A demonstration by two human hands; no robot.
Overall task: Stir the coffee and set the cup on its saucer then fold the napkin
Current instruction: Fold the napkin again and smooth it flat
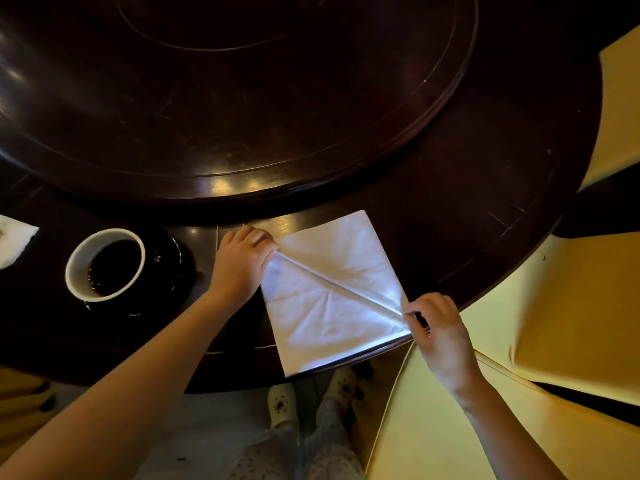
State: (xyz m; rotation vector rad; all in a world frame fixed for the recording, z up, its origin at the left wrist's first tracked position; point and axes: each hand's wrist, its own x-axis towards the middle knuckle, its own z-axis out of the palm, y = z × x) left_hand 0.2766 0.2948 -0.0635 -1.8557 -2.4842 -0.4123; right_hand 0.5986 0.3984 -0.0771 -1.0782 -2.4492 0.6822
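Note:
A white napkin [325,306] lies on the dark table near its front edge, with a raised diagonal ridge running from its left corner to its right corner. My left hand [239,261] pinches the left end of that ridge. The right end is pinched by my right hand [440,327], at the table's edge. To the left, a white cup [78,268] of dark coffee stands upright on a black saucer [169,258]. No spoon is visible.
A raised round turntable [242,181] fills the middle of the dark wooden table [485,220]. Yellow-covered chairs [554,299] stand close on the right. Another white napkin [14,240] lies at the far left edge. My legs and slippers show below the table.

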